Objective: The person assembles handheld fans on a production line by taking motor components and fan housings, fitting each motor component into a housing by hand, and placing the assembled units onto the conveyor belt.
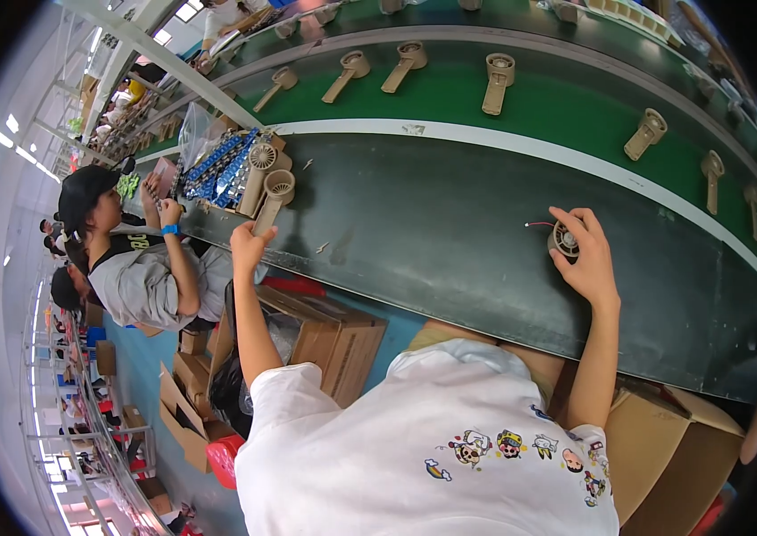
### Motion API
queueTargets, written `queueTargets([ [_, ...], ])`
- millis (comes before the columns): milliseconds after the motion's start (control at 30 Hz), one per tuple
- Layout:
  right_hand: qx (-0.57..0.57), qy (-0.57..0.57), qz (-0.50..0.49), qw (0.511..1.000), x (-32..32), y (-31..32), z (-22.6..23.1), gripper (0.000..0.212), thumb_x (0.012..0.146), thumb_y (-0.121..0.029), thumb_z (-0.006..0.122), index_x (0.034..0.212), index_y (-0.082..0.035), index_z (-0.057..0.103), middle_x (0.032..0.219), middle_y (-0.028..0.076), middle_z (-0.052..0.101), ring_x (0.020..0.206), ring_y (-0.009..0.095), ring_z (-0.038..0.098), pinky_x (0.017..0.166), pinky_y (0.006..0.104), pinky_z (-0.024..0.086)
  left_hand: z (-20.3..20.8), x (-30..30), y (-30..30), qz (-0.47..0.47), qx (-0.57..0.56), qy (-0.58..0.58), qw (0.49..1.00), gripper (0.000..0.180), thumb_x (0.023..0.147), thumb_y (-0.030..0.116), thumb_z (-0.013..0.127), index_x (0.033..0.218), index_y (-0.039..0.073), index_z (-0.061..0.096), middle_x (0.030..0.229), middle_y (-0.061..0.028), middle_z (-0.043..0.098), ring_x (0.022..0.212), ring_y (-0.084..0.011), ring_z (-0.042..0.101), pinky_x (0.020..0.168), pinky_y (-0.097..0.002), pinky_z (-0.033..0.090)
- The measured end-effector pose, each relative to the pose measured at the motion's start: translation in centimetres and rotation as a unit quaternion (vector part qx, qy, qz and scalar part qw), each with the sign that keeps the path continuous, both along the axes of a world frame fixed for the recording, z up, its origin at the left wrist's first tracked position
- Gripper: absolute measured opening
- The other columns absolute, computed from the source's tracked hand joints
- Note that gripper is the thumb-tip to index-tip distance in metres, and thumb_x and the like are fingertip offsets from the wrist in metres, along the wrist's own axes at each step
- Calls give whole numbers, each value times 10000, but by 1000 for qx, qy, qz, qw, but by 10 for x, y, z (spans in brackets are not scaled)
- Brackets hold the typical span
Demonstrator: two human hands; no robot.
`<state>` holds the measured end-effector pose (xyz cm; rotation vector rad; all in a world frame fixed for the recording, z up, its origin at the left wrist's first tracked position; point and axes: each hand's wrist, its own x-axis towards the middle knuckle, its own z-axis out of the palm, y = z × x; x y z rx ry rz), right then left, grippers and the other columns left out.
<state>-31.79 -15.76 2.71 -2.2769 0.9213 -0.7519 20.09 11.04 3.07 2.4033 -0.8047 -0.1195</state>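
My left hand is closed around the lower end of the handle of a beige handheld fan. The fan's round head points away from me, beside a box at the bench's left. Over the dark green bench, my right hand curls its thumb and fingers round a small round fan motor unit. A thin red wire with a white tip sticks out to the unit's left. My palm and fingers cover part of the unit.
An open box of blue strip-like parts and beige fan pieces stands at the left, next to a seated co-worker. Beyond the white rail, several beige fans lie on a green belt. Cardboard boxes stand below the bench.
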Motion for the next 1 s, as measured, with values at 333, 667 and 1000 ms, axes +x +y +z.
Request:
queueTargets([
  [333,-7,29,-12,999,-11,-4,0,606,666,-90,754,1245,-181,601,1040,87,573,979,293,581,834,380,494,33,-176,-107,-228,-23,232,945,300,746,243,776,867,-4,659,641,11,556,590,-109,493,549,-289,401],
  [667,22,2,-163,986,-33,-25,-14,648,671,-81,766,1280,-97,547,1096,129,631,1005,306,623,874,377,499,-16,-257,-190,-510,-1,219,832,458,659,215,839,1019,-6,664,853,-97,674,806,-172,616,769,-302,485],
  [1000,9,-22,-227,974,-44,-8,-21,629,664,-120,785,1251,-115,560,1071,105,652,997,295,635,859,376,509,-14,-272,-176,-481,-101,288,822,483,665,102,829,1108,32,650,959,-71,693,829,-143,630,777,-270,500],
])
